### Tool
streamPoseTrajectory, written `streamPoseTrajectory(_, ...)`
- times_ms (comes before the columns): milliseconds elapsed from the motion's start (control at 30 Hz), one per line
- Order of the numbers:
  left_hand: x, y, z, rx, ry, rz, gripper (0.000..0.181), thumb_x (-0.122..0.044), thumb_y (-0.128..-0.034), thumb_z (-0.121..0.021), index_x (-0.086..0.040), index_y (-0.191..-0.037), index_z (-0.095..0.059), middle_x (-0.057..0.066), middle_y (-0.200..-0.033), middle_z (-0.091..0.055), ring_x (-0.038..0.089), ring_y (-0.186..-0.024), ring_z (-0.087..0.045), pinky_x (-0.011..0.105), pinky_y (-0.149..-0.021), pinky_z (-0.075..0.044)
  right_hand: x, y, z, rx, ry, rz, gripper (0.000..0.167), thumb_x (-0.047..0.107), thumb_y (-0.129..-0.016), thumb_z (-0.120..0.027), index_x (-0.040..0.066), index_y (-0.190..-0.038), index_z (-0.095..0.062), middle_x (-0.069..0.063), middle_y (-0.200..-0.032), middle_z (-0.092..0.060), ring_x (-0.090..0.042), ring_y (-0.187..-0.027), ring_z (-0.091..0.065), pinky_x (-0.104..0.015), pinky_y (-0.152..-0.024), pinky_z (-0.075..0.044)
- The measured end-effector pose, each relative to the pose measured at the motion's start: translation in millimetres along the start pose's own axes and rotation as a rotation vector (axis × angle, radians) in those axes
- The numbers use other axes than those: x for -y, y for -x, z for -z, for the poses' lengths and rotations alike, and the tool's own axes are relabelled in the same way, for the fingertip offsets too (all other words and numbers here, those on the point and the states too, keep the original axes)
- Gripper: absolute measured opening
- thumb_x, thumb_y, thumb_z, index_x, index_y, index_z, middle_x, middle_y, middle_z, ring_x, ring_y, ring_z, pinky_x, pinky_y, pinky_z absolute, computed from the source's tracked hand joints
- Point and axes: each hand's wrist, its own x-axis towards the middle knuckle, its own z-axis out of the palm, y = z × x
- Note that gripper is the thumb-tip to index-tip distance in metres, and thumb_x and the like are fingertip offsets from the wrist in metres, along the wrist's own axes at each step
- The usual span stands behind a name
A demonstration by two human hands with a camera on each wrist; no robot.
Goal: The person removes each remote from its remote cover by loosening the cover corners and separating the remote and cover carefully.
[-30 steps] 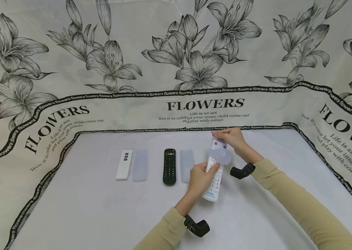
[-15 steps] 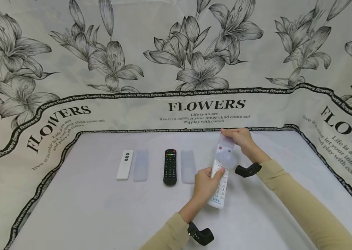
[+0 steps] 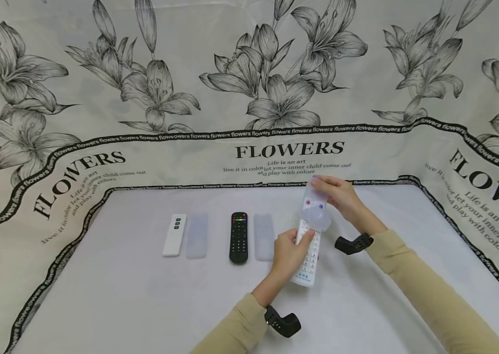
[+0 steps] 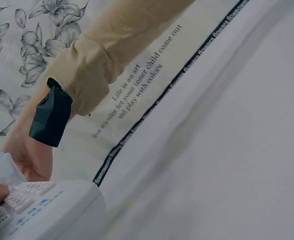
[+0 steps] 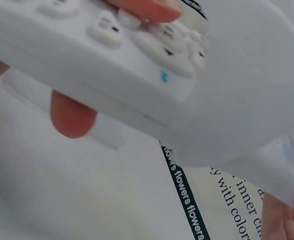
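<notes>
A long white remote control [image 3: 308, 263] with many buttons is held tilted above the table. My left hand [image 3: 288, 253] grips its middle, thumb on the buttons. A translucent plastic sleeve [image 3: 315, 218] covers the remote's far end, its mouth flaring over the keys. Beyond that end, my right hand [image 3: 341, 195] pinches the top of the sleeve. Close up in the right wrist view, the white remote [image 5: 86, 65] enters the cloudy sleeve [image 5: 247, 85]. The left wrist view catches the remote's near end [image 4: 61, 212] and part of the right hand [image 4: 29, 155].
Left of the hands lie a black remote [image 3: 238, 238] and a small white remote [image 3: 174, 235]. Beside each is a flat translucent sleeve, one in the middle [image 3: 264, 237] and one farther left [image 3: 197, 236]. A flower-print cloth [image 3: 291, 142] rises behind the white table [image 3: 143, 305].
Both hands shift right and nearer with the remote, then partly back up and left. The right hand's fingertips now sit farther beyond the remote's red and blue buttons than a second ago.
</notes>
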Motion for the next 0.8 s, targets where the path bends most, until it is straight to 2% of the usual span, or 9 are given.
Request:
streamPoseTrajectory(67,0.0,-1.9,0.3,-0.006,0.035,0.007,0.027,-0.027,-0.0901,-0.065,0.0,-0.092,-0.07,0.013,-0.068,-0.071,0.014,-0.051,-0.066,0.024,-0.046,-0.053,-1.7,1.9,-2.4,0.014,-0.114,-0.03,0.062,0.032,-0.093,-0.063,0.007,-0.145,-0.039,0.016,-0.108,-0.056,0.002,-0.096,-0.056,-0.013,-0.084,-0.048)
streamPoseTrajectory(133,-0.1,-3.7,0.8,-0.017,0.064,0.007,0.027,-0.026,-0.0908,-0.065,0.0,-0.094,-0.07,0.014,-0.069,-0.071,0.017,-0.051,-0.067,0.026,-0.046,-0.053,-4.6,3.7,-5.1,0.027,-0.225,-0.054,0.048,0.027,-0.093,-0.063,0.01,-0.136,-0.049,0.015,-0.103,-0.06,0.001,-0.092,-0.059,-0.012,-0.081,-0.05)
streamPoseTrajectory(267,1.5,-7.1,2.3,-0.046,0.088,0.004,0.028,-0.026,-0.0914,-0.064,0.001,-0.096,-0.069,0.015,-0.071,-0.071,0.019,-0.054,-0.069,0.026,-0.047,-0.054,-10.9,9.1,-11.7,0.036,-0.349,-0.105,0.01,0.025,-0.094,-0.061,0.018,-0.101,-0.062,0.013,-0.091,-0.067,0.0,-0.085,-0.063,-0.013,-0.077,-0.051)
streamPoseTrajectory(433,3.3,-9.3,5.3,-0.057,0.113,0.012,0.028,-0.026,-0.0914,-0.064,0.0,-0.1,-0.07,0.016,-0.072,-0.071,0.022,-0.054,-0.069,0.027,-0.047,-0.054,-15.7,12.5,-18.9,0.001,-0.356,-0.123,0.011,0.023,-0.095,-0.06,0.024,-0.086,-0.068,0.013,-0.085,-0.069,0.001,-0.081,-0.064,-0.012,-0.074,-0.051)
streamPoseTrajectory(500,3.6,-9.3,6.1,-0.044,0.113,0.021,0.028,-0.026,-0.0915,-0.064,0.0,-0.102,-0.07,0.016,-0.073,-0.071,0.021,-0.054,-0.069,0.027,-0.048,-0.054,-16.6,11.8,-20.4,-0.049,-0.323,-0.117,0.009,0.023,-0.094,-0.062,0.024,-0.087,-0.068,0.015,-0.082,-0.069,0.002,-0.079,-0.064,-0.011,-0.074,-0.051)
streamPoseTrajectory(567,3.4,-8.8,6.7,-0.029,0.109,0.032,0.029,-0.027,-0.0917,-0.064,-0.001,-0.103,-0.07,0.015,-0.073,-0.071,0.02,-0.054,-0.069,0.027,-0.048,-0.054,-16.7,10.2,-21.3,-0.094,-0.274,-0.116,0.006,0.024,-0.093,-0.063,0.022,-0.097,-0.067,0.017,-0.081,-0.069,0.003,-0.079,-0.064,-0.01,-0.074,-0.051)
streamPoseTrajectory(700,3.4,-6.8,6.8,-0.014,0.104,0.06,0.029,-0.028,-0.0915,-0.064,-0.002,-0.103,-0.07,0.013,-0.071,-0.071,0.018,-0.053,-0.068,0.027,-0.047,-0.054,-15.7,6.4,-22.3,-0.145,-0.221,-0.129,0.045,0.027,-0.092,-0.064,0.007,-0.131,-0.054,0.02,-0.08,-0.067,0.004,-0.078,-0.062,-0.01,-0.073,-0.049)
streamPoseTrajectory(767,3.6,-5.9,6.9,-0.011,0.101,0.069,0.028,-0.028,-0.0916,-0.064,-0.002,-0.102,-0.07,0.013,-0.071,-0.071,0.018,-0.053,-0.068,0.027,-0.048,-0.054,-14.9,4.7,-22.7,-0.151,-0.211,-0.129,0.054,0.027,-0.092,-0.065,0.0,-0.136,-0.049,0.02,-0.079,-0.066,0.003,-0.078,-0.061,-0.01,-0.072,-0.049)
streamPoseTrajectory(800,3.8,-5.4,7.0,-0.012,0.102,0.079,0.028,-0.029,-0.0914,-0.064,-0.003,-0.102,-0.07,0.012,-0.071,-0.071,0.018,-0.053,-0.068,0.027,-0.048,-0.054,-14.7,4.0,-22.7,-0.154,-0.208,-0.128,0.052,0.027,-0.091,-0.065,0.001,-0.134,-0.051,0.02,-0.078,-0.066,0.003,-0.078,-0.061,-0.01,-0.071,-0.049)
